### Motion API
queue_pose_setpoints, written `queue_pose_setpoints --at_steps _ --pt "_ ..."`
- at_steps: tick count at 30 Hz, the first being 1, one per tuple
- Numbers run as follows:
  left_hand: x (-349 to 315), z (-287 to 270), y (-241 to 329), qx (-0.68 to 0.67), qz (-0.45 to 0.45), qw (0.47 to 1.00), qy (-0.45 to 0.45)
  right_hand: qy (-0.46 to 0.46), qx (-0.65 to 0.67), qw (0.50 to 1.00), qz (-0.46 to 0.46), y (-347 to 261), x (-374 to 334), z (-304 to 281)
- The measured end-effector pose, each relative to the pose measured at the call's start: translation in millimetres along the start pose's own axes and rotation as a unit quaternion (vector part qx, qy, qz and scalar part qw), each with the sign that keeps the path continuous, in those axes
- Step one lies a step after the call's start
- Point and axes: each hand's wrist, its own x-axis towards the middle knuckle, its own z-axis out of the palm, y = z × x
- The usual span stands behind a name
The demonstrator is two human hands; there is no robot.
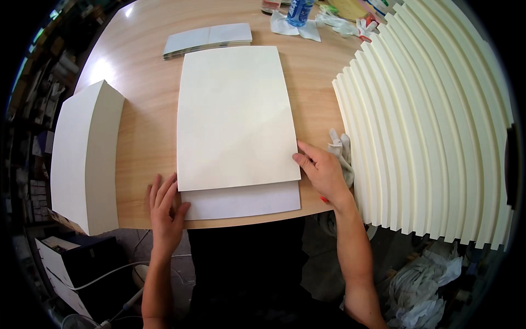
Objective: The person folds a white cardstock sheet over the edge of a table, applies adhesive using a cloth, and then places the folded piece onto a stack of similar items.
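A large white board [235,115] lies flat on the wooden table in front of me. From under its near edge sticks out a second, slightly bluish white sheet [241,202], reaching almost to the table's front edge. My left hand [167,205] rests at the near left corner, fingers stretched along the side and thumb apart, touching the edges. On the opposite side my right hand [324,171] has its thumb and forefinger against the board's right edge, a gap between them. Its other fingers are partly hidden.
A tall white stack [82,159] stands left, a large staggered cream stack [427,131] right. A grey-white glove [342,156] lies beside the latter. Behind the board are a low pile of folded sheets [208,37], a blue bottle [299,12] and tissues [307,32].
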Motion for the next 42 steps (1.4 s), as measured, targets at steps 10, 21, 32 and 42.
queue_pose_setpoints --at_steps 10,21,32,42 --pt "0 -2 5 0.004 -0.011 1.000 0.005 0.027 -0.138 0.985 -0.102 2 -4 7" --pt "0 0 -4 -0.003 0.006 1.000 0.010 0.038 -0.134 0.980 -0.139 5 -3 8" --pt "-1 1 -1 -0.011 0.008 1.000 0.027 0.073 -0.175 0.966 -0.179 9 -4 13" --pt "-3 1 3 -0.011 0.005 0.999 0.038 -0.037 -0.111 0.992 -0.048 -9 -18 -1"
